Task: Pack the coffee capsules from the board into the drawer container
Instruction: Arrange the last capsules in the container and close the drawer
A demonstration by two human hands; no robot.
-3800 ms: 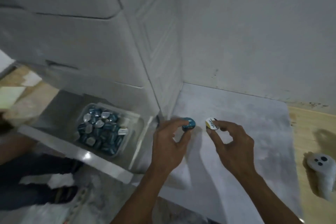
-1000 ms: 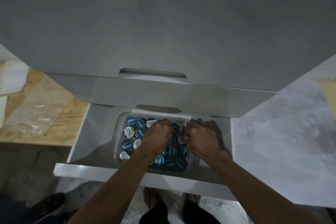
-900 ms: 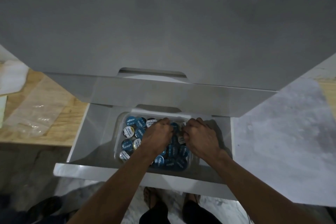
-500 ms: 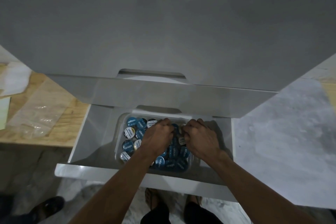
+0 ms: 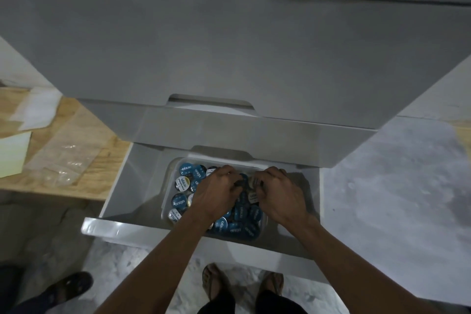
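The capsules should be set down gently into free gaps, lids up, and released only when they sit low in the container, so that nothing rolls out into the drawer. The left hand and the right hand are curled over the pile, fingers bent down. Whether a capsule is pinched cannot be told. The packed coffee capsules lie directly under and just left of the fingers.

Dim, flat indoor light, soft focus, wide-angle bowing at the edges.
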